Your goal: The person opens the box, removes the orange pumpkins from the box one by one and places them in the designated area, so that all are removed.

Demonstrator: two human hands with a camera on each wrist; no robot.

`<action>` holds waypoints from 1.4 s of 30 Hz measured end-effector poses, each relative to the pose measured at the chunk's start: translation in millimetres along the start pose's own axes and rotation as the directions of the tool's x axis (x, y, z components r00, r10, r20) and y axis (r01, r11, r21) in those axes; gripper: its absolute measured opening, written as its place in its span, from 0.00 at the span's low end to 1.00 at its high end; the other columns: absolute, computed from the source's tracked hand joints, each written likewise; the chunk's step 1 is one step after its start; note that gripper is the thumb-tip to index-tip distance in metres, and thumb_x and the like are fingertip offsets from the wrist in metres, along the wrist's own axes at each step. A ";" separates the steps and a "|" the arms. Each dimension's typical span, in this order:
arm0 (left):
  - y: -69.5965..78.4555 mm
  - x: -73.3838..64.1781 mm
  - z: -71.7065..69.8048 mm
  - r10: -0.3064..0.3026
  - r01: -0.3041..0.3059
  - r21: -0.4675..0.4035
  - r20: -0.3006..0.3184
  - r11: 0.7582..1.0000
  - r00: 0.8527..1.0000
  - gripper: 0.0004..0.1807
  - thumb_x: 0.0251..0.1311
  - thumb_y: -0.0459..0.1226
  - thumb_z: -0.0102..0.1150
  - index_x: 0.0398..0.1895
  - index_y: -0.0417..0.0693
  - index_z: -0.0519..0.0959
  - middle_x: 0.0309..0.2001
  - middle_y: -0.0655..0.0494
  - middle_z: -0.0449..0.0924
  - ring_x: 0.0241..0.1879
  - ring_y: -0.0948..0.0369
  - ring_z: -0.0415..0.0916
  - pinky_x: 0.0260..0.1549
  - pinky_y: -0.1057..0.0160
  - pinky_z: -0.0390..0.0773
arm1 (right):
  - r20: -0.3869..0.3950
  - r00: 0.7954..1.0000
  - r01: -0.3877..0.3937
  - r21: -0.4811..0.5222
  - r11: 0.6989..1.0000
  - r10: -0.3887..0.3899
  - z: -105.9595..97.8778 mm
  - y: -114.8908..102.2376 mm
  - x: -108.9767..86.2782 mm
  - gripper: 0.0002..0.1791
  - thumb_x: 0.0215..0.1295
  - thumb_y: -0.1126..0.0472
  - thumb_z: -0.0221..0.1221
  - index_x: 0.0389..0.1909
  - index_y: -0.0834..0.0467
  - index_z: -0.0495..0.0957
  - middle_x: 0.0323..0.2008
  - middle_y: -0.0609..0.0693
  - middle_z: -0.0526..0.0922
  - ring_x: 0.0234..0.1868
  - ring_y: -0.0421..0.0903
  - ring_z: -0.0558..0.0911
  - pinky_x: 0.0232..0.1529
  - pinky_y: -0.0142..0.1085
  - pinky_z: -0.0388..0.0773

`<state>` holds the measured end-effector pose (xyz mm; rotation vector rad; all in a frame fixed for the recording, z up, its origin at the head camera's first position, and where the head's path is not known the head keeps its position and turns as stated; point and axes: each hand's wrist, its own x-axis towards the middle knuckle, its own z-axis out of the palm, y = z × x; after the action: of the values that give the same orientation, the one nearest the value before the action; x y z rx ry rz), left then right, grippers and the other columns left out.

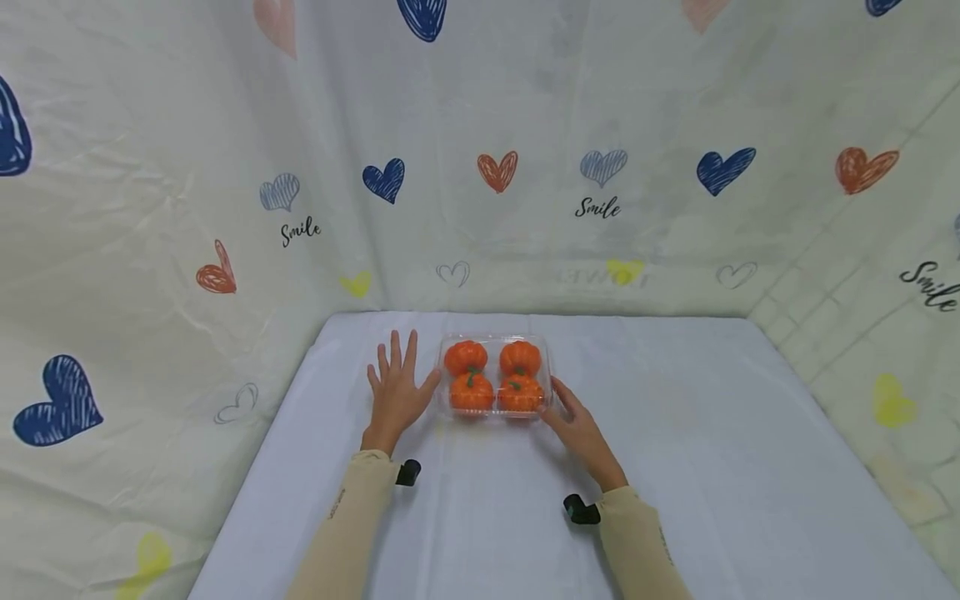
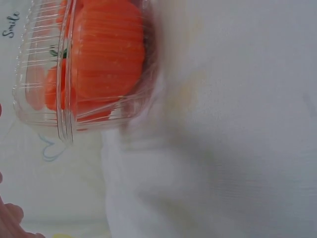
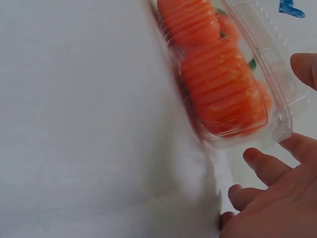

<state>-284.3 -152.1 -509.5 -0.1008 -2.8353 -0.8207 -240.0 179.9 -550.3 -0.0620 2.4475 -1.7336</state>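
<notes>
Toward the white bench [image 1: 720, 433]'s far edge, a left hand [image 1: 397, 398] and right hand [image 1: 583, 435], fingers uncurled, flank a clear box [image 1: 487, 412] of orange pumpkins [image 1: 471, 393].

Repeated "Smile" lettering [image 1: 597, 208], black script, heart-printed backdrop [image 1: 525, 100]

the box [image 1: 494, 348] is clear, glossy, ribbed plastic; the pumpkins [image 1: 471, 393] look smooth, shiny. the counter [image 1: 690, 417] wears matt cloth; at twelve o'clock the backdrop [image 1: 525, 92] looks creased.
</notes>
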 end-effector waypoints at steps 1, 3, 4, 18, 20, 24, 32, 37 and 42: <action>0.1 -0.4 0.2 0.003 -0.003 -0.014 -0.004 1.000 1.000 0.49 0.75 0.57 0.56 0.90 0.55 0.44 0.88 0.42 0.31 0.84 0.35 0.29 0.75 0.25 0.33 | -0.007 1.000 0.008 0.019 1.000 -0.008 1.2 2.7 0.5 0.45 0.78 0.39 0.60 0.87 0.47 0.52 0.86 0.53 0.51 0.85 0.60 0.46 0.80 0.66 0.45; -1.1 -1.4 2.8 0.013 -0.013 -0.048 -0.014 0.999 1.000 0.49 0.75 0.57 0.55 0.90 0.54 0.45 0.87 0.42 0.33 0.83 0.34 0.32 0.75 0.24 0.37 | -0.020 1.000 0.015 0.043 0.999 -0.014 3.7 7.0 0.9 0.45 0.78 0.40 0.61 0.87 0.45 0.53 0.86 0.53 0.52 0.85 0.59 0.47 0.80 0.64 0.46; -1.9 -2.2 4.2 0.018 -0.019 -0.079 -0.014 0.997 1.000 0.48 0.75 0.56 0.55 0.90 0.53 0.45 0.87 0.42 0.34 0.83 0.34 0.33 0.75 0.24 0.38 | -0.028 1.000 0.011 0.048 0.999 -0.010 4.8 8.8 1.5 0.45 0.78 0.40 0.61 0.87 0.44 0.52 0.86 0.53 0.52 0.85 0.59 0.48 0.81 0.64 0.46; -6.4 -39.0 39.5 -0.024 0.060 -0.619 0.066 0.783 0.998 0.41 0.80 0.43 0.54 0.89 0.58 0.47 0.87 0.53 0.48 0.83 0.45 0.52 0.79 0.40 0.53 | -0.087 0.996 0.041 0.065 0.997 -0.035 15.5 14.1 -0.1 0.45 0.78 0.44 0.62 0.88 0.46 0.51 0.86 0.54 0.49 0.85 0.59 0.51 0.81 0.57 0.51; -6.1 -43.5 46.2 -0.025 0.066 -0.647 0.073 0.759 0.997 0.41 0.80 0.42 0.54 0.89 0.56 0.48 0.87 0.53 0.48 0.83 0.45 0.52 0.79 0.41 0.54 | -0.086 0.995 0.047 0.069 0.997 -0.041 15.9 14.3 -0.3 0.46 0.78 0.43 0.63 0.88 0.45 0.51 0.86 0.54 0.49 0.85 0.60 0.51 0.81 0.57 0.51; -4.4 -50.0 56.5 -0.034 0.067 -0.678 0.062 0.732 0.997 0.42 0.79 0.41 0.56 0.89 0.51 0.49 0.87 0.53 0.49 0.83 0.47 0.49 0.79 0.40 0.54 | -0.078 0.996 0.050 0.064 0.997 -0.045 15.8 15.0 0.2 0.46 0.78 0.42 0.62 0.88 0.46 0.51 0.87 0.53 0.49 0.85 0.60 0.50 0.81 0.58 0.51; -2.9 -51.1 69.0 -0.054 0.062 -0.712 0.034 0.699 0.998 0.46 0.75 0.42 0.62 0.89 0.53 0.49 0.87 0.55 0.49 0.83 0.47 0.52 0.79 0.41 0.55 | -0.081 0.995 0.056 0.034 0.998 -0.053 14.6 16.0 3.5 0.46 0.78 0.40 0.61 0.88 0.44 0.50 0.87 0.52 0.48 0.85 0.61 0.50 0.80 0.61 0.52; -3.3 -54.1 72.0 -0.079 0.080 -0.717 0.035 0.693 0.996 0.46 0.74 0.42 0.63 0.88 0.53 0.51 0.86 0.54 0.50 0.83 0.48 0.52 0.78 0.43 0.57 | -0.077 0.996 0.041 0.017 0.999 -0.040 15.4 16.6 3.1 0.47 0.78 0.39 0.61 0.88 0.44 0.50 0.87 0.52 0.48 0.85 0.61 0.49 0.80 0.62 0.51; -5.2 -57.2 71.9 -0.080 0.079 -0.697 0.032 0.713 0.996 0.46 0.74 0.43 0.64 0.88 0.52 0.52 0.86 0.57 0.52 0.81 0.51 0.55 0.78 0.47 0.61 | -0.081 0.996 0.050 0.033 0.998 -0.047 17.1 19.7 2.9 0.46 0.78 0.42 0.61 0.88 0.45 0.50 0.87 0.52 0.49 0.85 0.60 0.49 0.80 0.61 0.50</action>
<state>-240.4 -118.7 -583.2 -0.0771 -2.3623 -1.8738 -239.5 170.2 -574.7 -0.0488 2.4905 -1.8333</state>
